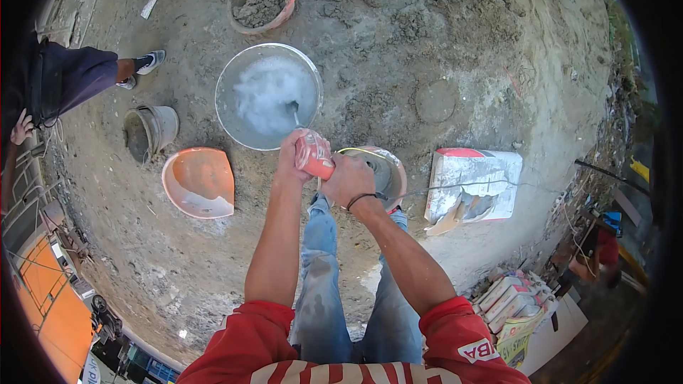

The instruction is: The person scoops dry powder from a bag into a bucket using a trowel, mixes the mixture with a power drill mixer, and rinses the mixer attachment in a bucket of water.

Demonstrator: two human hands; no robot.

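Note:
Both my hands grip a red power mixer [314,154] smeared with pale dust. My left hand [287,159] is closed round its left side, and my right hand [348,182] is closed on its right side. The mixer's shaft [295,115] reaches down into a large round tub [220,115] just ahead of me. Inside the tub is a whitish, foamy liquid [267,92]; the shaft's lower end is hidden in it. Close to my right hand stands a bucket [398,175] with a yellow handle, partly covered by my hand and forearm.
An orange scoop-shaped container [203,178] and a grey bucket [165,124] stand left. Ahead is a bucket of sandy material [288,11]. A torn bag [477,171] lies right, crossed by a dark cable [455,186]. Another person's leg [92,75] is at left.

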